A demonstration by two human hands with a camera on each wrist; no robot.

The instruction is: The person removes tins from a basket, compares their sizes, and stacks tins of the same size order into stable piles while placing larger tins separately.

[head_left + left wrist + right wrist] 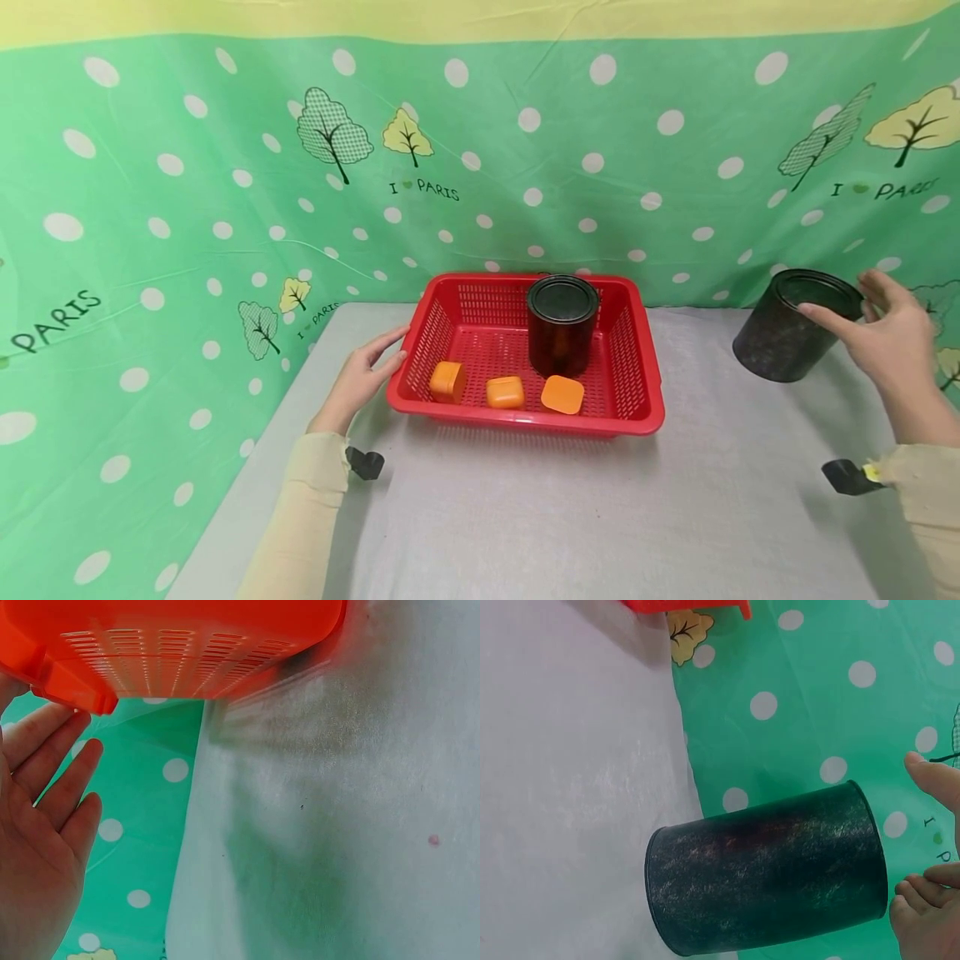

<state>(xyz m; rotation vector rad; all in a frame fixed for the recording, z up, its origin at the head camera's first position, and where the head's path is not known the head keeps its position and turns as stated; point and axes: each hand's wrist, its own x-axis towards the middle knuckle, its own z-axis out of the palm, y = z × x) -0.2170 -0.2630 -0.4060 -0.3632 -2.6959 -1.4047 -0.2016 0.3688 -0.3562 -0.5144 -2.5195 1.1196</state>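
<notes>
My left hand (pixel 356 383) is at the left side of a red plastic basket (pixel 525 421), its fairly straight fingers right at the rim. The left wrist view shows the fingertips (pixel 88 754) just under the basket's edge. Inside the basket stands a black cylindrical can (pixel 560 343), with three small orange containers (pixel 505 392) in front of it. To the right, a second dark can (pixel 787 333) stands on the table. My right hand (pixel 892 333) is spread around its top, thumb and fingers apart. In the right wrist view, those fingers (pixel 922 892) are beside the can's rim.
A light grey cloth covers the table (pixel 525 517). Green polka-dot fabric (pixel 525 167) with printed trees hangs behind and along the left. The basket sits near the back edge, with a stretch of table between it and the right-hand can.
</notes>
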